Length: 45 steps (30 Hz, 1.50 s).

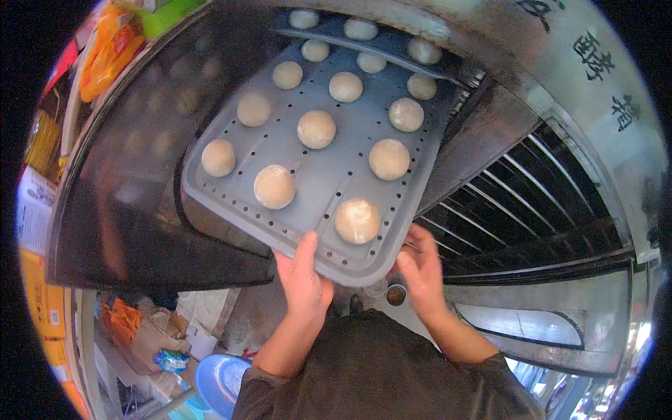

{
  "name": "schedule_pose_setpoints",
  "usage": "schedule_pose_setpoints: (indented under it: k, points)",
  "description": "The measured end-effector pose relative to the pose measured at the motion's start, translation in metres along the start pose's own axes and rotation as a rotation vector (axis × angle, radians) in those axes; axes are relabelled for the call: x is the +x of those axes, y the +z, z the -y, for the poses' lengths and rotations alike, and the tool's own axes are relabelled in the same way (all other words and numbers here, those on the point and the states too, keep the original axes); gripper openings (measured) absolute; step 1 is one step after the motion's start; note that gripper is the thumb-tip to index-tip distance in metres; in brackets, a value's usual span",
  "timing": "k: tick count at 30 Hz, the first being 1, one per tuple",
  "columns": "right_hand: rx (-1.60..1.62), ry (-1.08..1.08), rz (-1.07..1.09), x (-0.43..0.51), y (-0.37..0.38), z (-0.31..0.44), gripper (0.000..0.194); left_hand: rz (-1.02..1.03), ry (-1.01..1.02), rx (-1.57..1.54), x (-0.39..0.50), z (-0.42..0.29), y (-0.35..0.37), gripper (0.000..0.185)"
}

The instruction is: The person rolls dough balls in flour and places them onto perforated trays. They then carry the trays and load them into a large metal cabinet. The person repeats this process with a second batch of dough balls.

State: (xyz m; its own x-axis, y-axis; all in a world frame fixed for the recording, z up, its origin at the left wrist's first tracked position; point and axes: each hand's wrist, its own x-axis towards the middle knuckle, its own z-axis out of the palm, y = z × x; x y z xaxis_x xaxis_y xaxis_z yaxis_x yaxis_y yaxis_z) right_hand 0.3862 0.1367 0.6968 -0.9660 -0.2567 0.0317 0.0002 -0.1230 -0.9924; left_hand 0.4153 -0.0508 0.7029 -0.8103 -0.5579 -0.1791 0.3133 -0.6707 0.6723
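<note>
A grey perforated metal tray (325, 176) slants across the middle, bearing several round dough balls (316, 129) spaced apart. Its far end reaches into a metal cabinet (577, 63). My left hand (304, 283) grips the near edge, thumb on top of the rim and fingers beneath. At the near right corner, my right hand (422, 273) curls its fingers around the tray's side, partly hidden by it. Beyond the tray's far end runs the rim of another tray (367, 48), with more dough balls (360, 29) behind it.
A dark glass door (131, 184) stands swung out at left. Metal rack bars (504, 194) fill the compartment at right, above a lower windowed door (525, 325). A blue basin (223, 383) and an orange bag (123, 320) lie low at left. A round container (396, 295) stands below.
</note>
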Motion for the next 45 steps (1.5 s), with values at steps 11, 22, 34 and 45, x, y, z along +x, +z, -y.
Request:
schedule_pose_setpoints:
  k: [11,22,34,45]
  points:
    - [0.194,-0.026,-0.041,0.091,0.017,-0.007,0.038,0.132,0.065,-0.161,0.095,0.067,0.083,0.073]
    - [0.258,-0.109,-0.215,0.171,0.011,-0.01,0.034,0.093,0.063,-0.192,0.157,0.085,0.135,0.069]
    - [0.211,-0.087,-0.342,0.241,0.007,-0.018,0.034,0.103,0.144,-0.108,0.215,0.09,0.168,0.049]
    - [0.253,-0.121,-0.363,0.255,0.028,-0.001,0.031,0.137,0.094,-0.131,0.234,0.095,0.17,0.049]
